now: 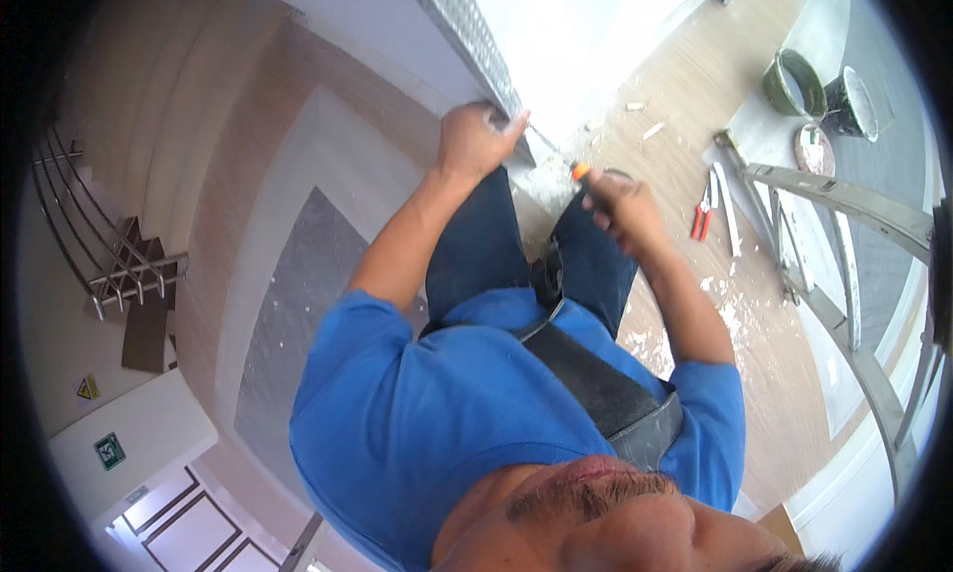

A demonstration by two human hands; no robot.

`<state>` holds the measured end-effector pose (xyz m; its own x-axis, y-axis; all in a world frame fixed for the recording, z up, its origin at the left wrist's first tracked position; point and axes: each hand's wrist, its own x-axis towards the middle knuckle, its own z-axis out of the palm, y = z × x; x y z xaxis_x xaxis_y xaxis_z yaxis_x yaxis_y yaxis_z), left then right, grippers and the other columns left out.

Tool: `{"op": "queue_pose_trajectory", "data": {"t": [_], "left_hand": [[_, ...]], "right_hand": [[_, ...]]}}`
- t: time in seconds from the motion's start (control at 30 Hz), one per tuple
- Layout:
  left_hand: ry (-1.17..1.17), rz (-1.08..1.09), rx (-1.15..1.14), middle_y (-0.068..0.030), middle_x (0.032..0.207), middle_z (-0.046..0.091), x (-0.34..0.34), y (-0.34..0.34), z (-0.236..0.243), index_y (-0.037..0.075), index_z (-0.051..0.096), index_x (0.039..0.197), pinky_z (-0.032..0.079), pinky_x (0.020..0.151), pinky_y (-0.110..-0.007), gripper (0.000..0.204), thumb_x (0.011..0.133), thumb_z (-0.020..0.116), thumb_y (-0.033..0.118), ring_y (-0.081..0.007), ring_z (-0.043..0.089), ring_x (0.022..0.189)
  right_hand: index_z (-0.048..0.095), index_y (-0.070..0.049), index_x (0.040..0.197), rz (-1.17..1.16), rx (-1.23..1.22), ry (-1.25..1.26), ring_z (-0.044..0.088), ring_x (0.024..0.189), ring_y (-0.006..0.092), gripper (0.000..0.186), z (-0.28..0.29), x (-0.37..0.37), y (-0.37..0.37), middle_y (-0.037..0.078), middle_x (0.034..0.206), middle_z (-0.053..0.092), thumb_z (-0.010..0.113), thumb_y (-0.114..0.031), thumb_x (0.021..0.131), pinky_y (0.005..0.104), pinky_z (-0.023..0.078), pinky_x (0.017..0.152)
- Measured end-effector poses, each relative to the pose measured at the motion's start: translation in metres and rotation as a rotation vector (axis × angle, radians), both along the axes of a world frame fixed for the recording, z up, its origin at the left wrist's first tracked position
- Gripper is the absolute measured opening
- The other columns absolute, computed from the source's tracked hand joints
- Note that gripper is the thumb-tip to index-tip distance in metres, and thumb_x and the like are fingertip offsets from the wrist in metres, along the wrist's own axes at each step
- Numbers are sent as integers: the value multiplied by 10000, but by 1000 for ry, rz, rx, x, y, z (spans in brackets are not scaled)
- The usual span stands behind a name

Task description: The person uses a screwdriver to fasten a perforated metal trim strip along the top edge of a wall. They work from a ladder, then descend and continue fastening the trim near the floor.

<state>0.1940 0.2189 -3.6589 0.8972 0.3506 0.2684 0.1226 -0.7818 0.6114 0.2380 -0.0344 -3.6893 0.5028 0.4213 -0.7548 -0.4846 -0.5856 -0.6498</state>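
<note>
Gripping an orange-and-black screwdriver, the right hand had its fingers wrapped firmly round the handle. The thin shaft slanted up and left toward the lower end of a perforated metal strip, which ran along the edge of the white wall. The left hand was curled at that lower end, thumb stretched forward; whether it pinched the strip or only braced against it, I could not tell. Whether the shaft's tip touched anything was also too blurred to judge.

Working well here, I judged, meant keeping the left thumb out of the shaft's line, since the shaft pointed nearly at it. Short, controlled pushes at a shallow angle would have suited the thin strip, with the left hand steadying it against bending. White scraps and red-handled cutters lay on the floor to the right, so careful footing mattered too.
</note>
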Motion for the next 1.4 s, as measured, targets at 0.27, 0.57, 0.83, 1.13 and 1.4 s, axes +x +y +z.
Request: {"op": "queue_pose_trajectory", "data": {"t": [0.27, 0.57, 0.83, 1.13, 1.4], "left_hand": [[140, 16, -4, -181, 847, 737, 14, 46, 6, 53, 777, 910, 564, 728, -416, 329, 852, 745, 376, -369, 718, 819], [117, 45, 94, -176, 841, 737, 16, 23, 16, 53, 777, 888, 561, 723, -405, 320, 848, 753, 369, -361, 718, 814], [86, 32, 23, -170, 817, 736, 7, 11, 10, 38, 769, 870, 557, 690, -397, 327, 841, 764, 363, -347, 725, 788], [-33, 22, 1, -203, 758, 711, -5, 1, 2, -23, 734, 814, 535, 630, -392, 412, 843, 780, 386, -331, 699, 675], [63, 37, -27, -181, 815, 735, -6, 37, 1, 22, 767, 858, 559, 705, -393, 316, 843, 763, 337, -358, 722, 794]], "right_hand": [[623, 7, 1174, -92, 355, -107, 607, 690, 154, 403, -25, 17, 40, 96, 860, 634, 719, -284, 912, 277, 486, 506], [680, -14, 1101, -83, 52, -106, 584, 549, 117, 287, 18, 30, 27, 88, 799, 661, 597, -277, 1024, 316, 448, 386], [604, 28, 1212, 46, 242, -745, 644, 690, 222, 360, -8, 2, 9, 118, 880, 665, 625, -252, 987, 368, 552, 635], [589, 3, 1190, -22, 129, 135, 561, 507, 174, 300, -13, 10, 5, 105, 808, 615, 532, -249, 1037, 338, 512, 465], [590, -9, 1247, -26, 431, -430, 593, 668, 162, 424, -17, -8, 40, 110, 865, 620, 685, -280, 934, 303, 497, 577]]}}
